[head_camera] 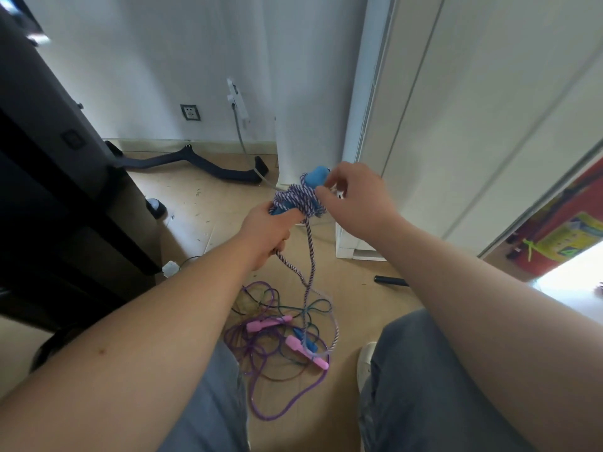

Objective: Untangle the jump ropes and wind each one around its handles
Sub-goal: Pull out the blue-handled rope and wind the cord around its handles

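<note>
Winding step is in hand at frame ctr: blue handles (315,177) are gripped in the L hand (267,231) w/ the striped rope (298,197) partly coiled round them, and the coil is pinched by the R hand (355,199). Slack is seen hanging down to the floor (195,207), so more turns are called for next, prob. w/ the tail drawn clear of the tangled pile (251,353) at lower ctr, where pink handles (266,323) lie unwound.

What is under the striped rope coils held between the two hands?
Blue handles: an end sticks out by the right hand, a bit shows at the left hand. The striped rope coils cover the middle, so their number is unclear.
</note>
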Demonstrator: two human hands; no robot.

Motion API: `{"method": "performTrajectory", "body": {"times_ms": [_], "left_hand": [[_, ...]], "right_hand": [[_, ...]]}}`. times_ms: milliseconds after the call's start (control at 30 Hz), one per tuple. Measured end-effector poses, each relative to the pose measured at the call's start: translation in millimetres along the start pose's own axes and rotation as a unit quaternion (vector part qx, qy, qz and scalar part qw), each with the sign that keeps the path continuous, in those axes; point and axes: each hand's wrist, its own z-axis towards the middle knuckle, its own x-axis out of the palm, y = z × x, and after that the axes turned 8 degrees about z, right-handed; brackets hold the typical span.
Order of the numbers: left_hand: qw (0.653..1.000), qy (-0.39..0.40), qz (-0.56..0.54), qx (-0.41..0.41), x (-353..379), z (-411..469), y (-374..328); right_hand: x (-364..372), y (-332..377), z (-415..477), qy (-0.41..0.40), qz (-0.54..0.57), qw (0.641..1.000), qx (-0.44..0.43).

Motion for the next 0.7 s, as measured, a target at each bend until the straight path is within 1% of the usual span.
{"method": "performTrajectory", "body": {"times_ms": [33,100,200,233,267,333,367,400,433,533,633,700], "left_hand": [[0.999,0.016,-0.033,-0.010,0.1,-1.2,-2.2],[0.995,0.052,-0.082,-0.017,1.8,-3.8,-5.1],[0.988,0.069,-0.133,-0.019,3.9,-5.2,-7.3],[0.985,0.072,-0.158,-0.020,3.6,-5.0,-8.5],[0.979,0.077,-0.185,-0.021,2.9,-4.6,-9.9],[0.967,0.105,-0.227,-0.037,2.2,-5.3,-12.9],[0.964,0.122,-0.231,-0.051,2.7,-7.1,-13.9],[0.965,0.134,-0.218,-0.062,3.8,-9.7,-14.7],[0.969,0.140,-0.195,-0.066,5.4,-11.6,-14.4],[0.979,0.146,-0.130,-0.059,10.0,-15.3,-12.4],[0.972,0.194,-0.116,-0.067,13.7,-16.2,-11.2],[0.962,0.223,-0.134,-0.085,14.9,-20.6,-12.9]], "right_hand": [[2.4,-0.7,-0.6,0.014,0.016,0.999,0.026],[6.3,-2.9,-0.4,0.038,0.103,0.988,0.111],[5.0,-4.2,4.1,0.001,0.262,0.937,0.231],[3.4,-5.0,4.8,0.002,0.287,0.923,0.256],[2.1,-6.2,4.2,0.027,0.296,0.915,0.273],[3.1,-9.4,-1.7,0.131,0.307,0.900,0.281],[5.7,-11.1,-5.4,0.180,0.313,0.891,0.275],[8.2,-12.0,-8.5,0.210,0.318,0.886,0.263],[11.2,-13.6,-9.4,0.216,0.321,0.887,0.250],[15.7,-12.7,-8.5,0.177,0.326,0.902,0.222],[21.6,-10.7,-10.0,0.184,0.320,0.906,0.207],[26.2,-8.7,-11.5,0.194,0.308,0.908,0.207]]}}
